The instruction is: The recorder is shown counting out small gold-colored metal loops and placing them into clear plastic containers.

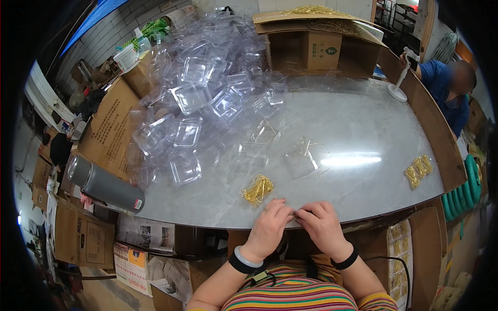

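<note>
My left hand (270, 228) and my right hand (322, 223) meet at the table's front edge, fingertips pinched close together. Something small and dark sits between them, too small to name. Just beyond my left hand lies a loose pile of gold-coloured wire hooks (258, 190). Farther up the grey table (363, 129) are a clear plastic piece (301, 161) and several thin gold hooks (307, 143) beside it. Another bunch of gold hooks (418, 171) rests near the right edge.
A large heap of clear plastic clamshell packs (194, 98) covers the table's left and back. A grey thermos (104, 184) leans at the left edge. At the back stands an open cardboard box (285, 52); a white stand (398, 92) is near the right cardboard wall. Beyond it, a person in blue (441, 83).
</note>
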Available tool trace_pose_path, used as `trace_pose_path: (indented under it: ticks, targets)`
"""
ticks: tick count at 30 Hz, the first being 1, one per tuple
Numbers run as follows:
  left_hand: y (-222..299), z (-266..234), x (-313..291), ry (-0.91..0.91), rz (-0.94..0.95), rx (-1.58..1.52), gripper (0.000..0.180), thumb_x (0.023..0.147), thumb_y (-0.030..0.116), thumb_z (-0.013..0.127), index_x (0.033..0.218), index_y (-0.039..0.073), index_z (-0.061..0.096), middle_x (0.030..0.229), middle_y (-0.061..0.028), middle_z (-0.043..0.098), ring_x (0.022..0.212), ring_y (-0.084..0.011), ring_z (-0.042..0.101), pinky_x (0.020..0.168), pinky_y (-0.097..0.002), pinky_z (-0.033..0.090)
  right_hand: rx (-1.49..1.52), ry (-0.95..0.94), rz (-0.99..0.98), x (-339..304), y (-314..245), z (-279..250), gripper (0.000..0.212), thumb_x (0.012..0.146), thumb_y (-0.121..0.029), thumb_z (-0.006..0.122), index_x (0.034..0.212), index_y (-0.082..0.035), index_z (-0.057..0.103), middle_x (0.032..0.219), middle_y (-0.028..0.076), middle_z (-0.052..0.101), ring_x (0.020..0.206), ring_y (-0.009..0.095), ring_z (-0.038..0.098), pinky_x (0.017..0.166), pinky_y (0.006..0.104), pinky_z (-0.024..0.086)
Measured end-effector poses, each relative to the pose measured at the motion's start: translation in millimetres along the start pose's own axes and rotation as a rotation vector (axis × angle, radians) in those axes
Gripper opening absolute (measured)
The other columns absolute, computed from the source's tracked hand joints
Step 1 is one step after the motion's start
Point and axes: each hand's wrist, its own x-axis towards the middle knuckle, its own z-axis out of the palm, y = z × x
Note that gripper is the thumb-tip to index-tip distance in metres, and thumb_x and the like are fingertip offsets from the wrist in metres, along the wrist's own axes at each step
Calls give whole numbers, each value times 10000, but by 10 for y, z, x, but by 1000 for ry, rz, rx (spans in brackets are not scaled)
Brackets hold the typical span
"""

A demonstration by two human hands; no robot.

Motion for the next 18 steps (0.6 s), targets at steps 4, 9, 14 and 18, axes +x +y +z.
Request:
trace_pose_path:
  ticks: [4, 9, 14, 18]
  targets:
    - [-41, -133, -6, 0, 63, 25, 246, 859, 40, 709, 1098, 8, 665, 1120, -162, 635, 1023, -368, 604, 866, -431, 505, -26, 59, 16, -3, -45, 5, 240, 782, -50, 764, 1010, -83, 698, 974, 55, 634, 946, 284, 580, 851, 408, 477]
    - [41, -232, -114, -39, 26, 153, 310, 858, 63, 717, 1158, 4, 666, 1108, -152, 637, 1006, -357, 603, 844, -419, 509, -77, 96, 39, -58, -73, 40, 265, 779, -68, 767, 1035, -89, 704, 1061, 48, 660, 1001, 280, 591, 866, 414, 469]
    - [37, -162, -25, -97, -39, 22, 317, 865, -12, 659, 1182, -17, 648, 1115, -181, 613, 1015, -371, 605, 843, -422, 510, -128, 57, -50, -145, -43, 22, 337, 765, -154, 772, 1087, -86, 696, 1160, 30, 663, 1032, 232, 594, 897, 410, 449]
    - [53, -101, 48, -157, -15, -18, 343, 865, -71, 593, 1202, -25, 642, 1109, -200, 587, 1012, -373, 600, 847, -419, 506, -192, 103, -136, -279, 9, 58, 338, 776, -178, 767, 1101, -104, 715, 1154, 12, 682, 990, 197, 599, 882, 395, 445]
